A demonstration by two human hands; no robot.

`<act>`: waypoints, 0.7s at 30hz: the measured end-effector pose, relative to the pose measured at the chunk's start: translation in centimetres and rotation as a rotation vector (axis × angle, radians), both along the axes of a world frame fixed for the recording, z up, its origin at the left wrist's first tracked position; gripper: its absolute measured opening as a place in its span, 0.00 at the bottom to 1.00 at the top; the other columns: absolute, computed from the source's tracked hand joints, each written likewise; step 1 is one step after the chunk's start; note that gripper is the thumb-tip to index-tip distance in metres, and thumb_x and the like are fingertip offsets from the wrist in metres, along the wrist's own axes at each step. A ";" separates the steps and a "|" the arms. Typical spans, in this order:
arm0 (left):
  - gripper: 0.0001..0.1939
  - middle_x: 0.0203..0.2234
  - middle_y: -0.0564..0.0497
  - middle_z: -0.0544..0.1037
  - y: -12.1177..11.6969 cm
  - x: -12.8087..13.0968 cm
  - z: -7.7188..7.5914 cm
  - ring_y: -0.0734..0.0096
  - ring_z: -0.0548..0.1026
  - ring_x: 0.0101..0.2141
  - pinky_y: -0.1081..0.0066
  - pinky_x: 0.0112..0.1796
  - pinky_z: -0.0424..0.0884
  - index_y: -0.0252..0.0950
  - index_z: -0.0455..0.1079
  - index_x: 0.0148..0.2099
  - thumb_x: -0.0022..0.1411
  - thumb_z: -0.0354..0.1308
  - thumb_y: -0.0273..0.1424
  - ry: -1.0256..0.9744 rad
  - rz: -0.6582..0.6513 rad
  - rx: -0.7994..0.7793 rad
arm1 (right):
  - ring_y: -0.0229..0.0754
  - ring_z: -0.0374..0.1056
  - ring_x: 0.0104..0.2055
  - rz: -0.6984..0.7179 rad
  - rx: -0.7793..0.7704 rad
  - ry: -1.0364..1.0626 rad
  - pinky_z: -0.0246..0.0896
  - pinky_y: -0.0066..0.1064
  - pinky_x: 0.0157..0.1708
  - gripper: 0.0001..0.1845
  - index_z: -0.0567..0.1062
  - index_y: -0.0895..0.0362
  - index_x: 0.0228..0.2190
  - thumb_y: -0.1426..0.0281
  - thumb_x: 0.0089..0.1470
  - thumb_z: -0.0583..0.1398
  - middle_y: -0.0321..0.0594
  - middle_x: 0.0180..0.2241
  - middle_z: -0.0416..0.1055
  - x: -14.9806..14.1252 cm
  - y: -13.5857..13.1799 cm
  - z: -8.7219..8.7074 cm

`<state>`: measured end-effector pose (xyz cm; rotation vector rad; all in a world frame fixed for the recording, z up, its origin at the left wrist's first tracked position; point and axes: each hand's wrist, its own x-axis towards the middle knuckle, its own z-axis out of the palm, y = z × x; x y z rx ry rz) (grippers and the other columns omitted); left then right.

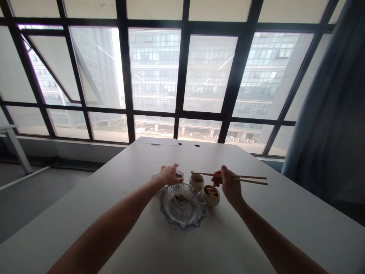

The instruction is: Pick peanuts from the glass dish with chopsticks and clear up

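Note:
My right hand (230, 185) is closed around a pair of wooden chopsticks (248, 178), held level with their tips over a small cream cup (196, 180). A second cream cup (211, 195) with food in it stands just left of that hand. My left hand (169, 175) rests with fingers wrapped on a small dish (179, 174) behind a cut-glass plate (182, 207). The glass plate holds a few bits of food near its far side.
The things stand on a white table (256, 236) that runs up to a wall of large windows. A sheet of paper (159, 142) and a dark cable hole (197, 145) lie at the table's far edge. A blue curtain (330, 121) hangs at right.

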<state>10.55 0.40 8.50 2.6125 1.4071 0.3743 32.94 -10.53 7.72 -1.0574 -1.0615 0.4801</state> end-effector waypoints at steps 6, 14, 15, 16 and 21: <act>0.38 0.48 0.41 0.78 0.6 0.4 0.0 0.50 0.75 0.49 0.60 0.49 0.68 0.38 0.57 0.62 0.50 0.62 0.38 -0.027 -0.046 0.113 | 0.38 0.64 0.13 -0.014 0.036 0.029 0.57 0.27 0.13 0.34 0.72 0.59 0.22 0.38 0.49 0.59 0.42 0.15 0.71 0.9 0.2 0.7; 0.47 0.61 0.38 0.66 1.6 2.7 0.2 0.46 0.62 0.62 0.52 0.59 0.55 0.39 0.56 0.64 0.49 0.60 0.58 0.035 -0.121 -0.061 | 0.38 0.64 0.13 -0.060 0.028 0.013 0.57 0.27 0.12 0.33 0.71 0.58 0.22 0.39 0.51 0.57 0.42 0.15 0.71 2.1 0.6 0.4; 0.48 0.63 0.38 0.63 1.5 3.5 0.1 0.46 0.57 0.64 0.49 0.61 0.50 0.39 0.55 0.65 0.49 0.59 0.59 0.060 -0.171 -0.077 | 0.38 0.64 0.13 -0.064 0.028 0.019 0.56 0.27 0.12 0.34 0.71 0.58 0.22 0.39 0.50 0.57 0.42 0.15 0.70 2.3 0.7 0.3; 0.48 0.64 0.38 0.61 1.4 4.3 0.1 0.46 0.54 0.65 0.47 0.62 0.45 0.39 0.55 0.65 0.49 0.59 0.59 0.085 -0.217 -0.095 | 0.38 0.63 0.13 -0.067 0.027 0.024 0.56 0.27 0.12 0.34 0.71 0.59 0.22 0.39 0.50 0.58 0.42 0.15 0.70 2.5 0.7 0.2; 0.41 0.57 0.40 0.71 0.2 6.9 0.5 0.47 0.61 0.61 0.46 0.63 0.41 0.38 0.63 0.61 0.51 0.60 0.56 0.178 -0.244 -0.167 | 0.37 0.63 0.12 -0.084 0.014 0.026 0.56 0.26 0.11 0.34 0.72 0.59 0.22 0.39 0.50 0.58 0.42 0.15 0.70 3.2 1.0 -0.2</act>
